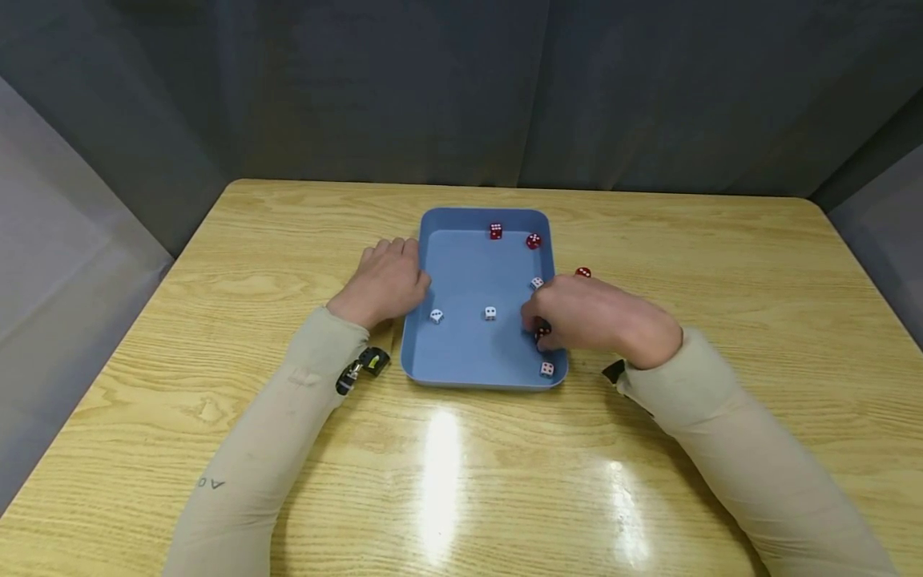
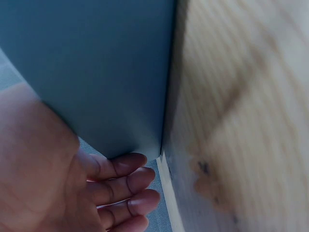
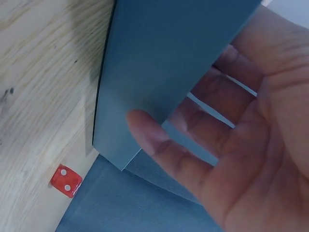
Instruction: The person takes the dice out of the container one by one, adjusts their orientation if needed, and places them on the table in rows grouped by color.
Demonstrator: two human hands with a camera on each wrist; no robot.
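- We saw a blue tray [image 1: 461, 361] near the middle of the tabletop [image 1: 216, 320], a shallow rounded-corner rectangle of smooth, matte plastic.
- Our left hand [image 1: 384, 280] rested flat against the tray's left wall, fingers relaxed and holding nothing; the left wrist view showed the fingers [image 2: 126, 183] lying straight beside the blue wall.
- Our right hand [image 1: 598, 316] reached over the tray's right rim, fingertips down at a dark red die [image 1: 542, 329] on the tray floor by the right wall. From the head view the fingers looked curled about it, but we could not tell whether the pinch was closed; the right wrist view showed only loosely spread fingers [image 3: 159, 145] and blue wall.
- We judged the step would go best with the left hand steadying the tray while thumb and forefinger took the small cube by opposite flat faces, since its slick sides could slip.
- Two more red dice [image 1: 496, 231] lay at the tray's far edge, and a loose red die [image 1: 582, 272] sat on the tabletop just outside the right rim.
- White dice [image 1: 490, 312] lay scattered mid-tray, one more in the near right corner.
- The tabletop was glossy, pale wood grain with bright glare near its front edge.
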